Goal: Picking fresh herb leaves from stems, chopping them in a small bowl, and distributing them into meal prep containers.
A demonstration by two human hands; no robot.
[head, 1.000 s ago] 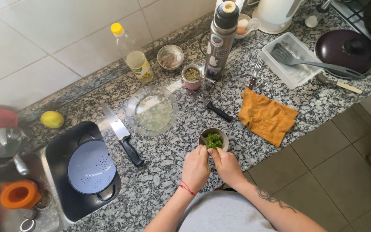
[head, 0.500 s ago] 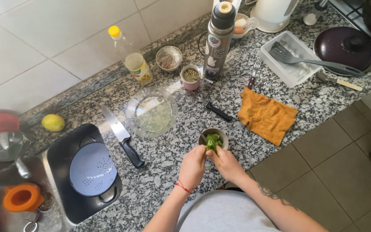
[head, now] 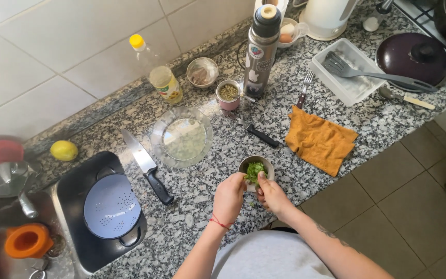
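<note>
Hands meet at small round metal cup [head: 256,166] of chopped green herbs [head: 254,170] on speckled granite counter [head: 202,181]. Left hand [head: 229,197] fingers curl closed on cup's rim; right hand [head: 270,195] fingers pinch herbs. Judged step: working herbs in cup, calling for steady cup hold.

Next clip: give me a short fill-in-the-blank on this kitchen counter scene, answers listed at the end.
1. Both hands, the left hand and the right hand, meet at a small metal cup holding chopped ____ herbs.
2. The cloth on the counter is ____ in colour.
3. The black-handled knife lies left of a clear glass ____.

Answers: green; orange; plate
</note>
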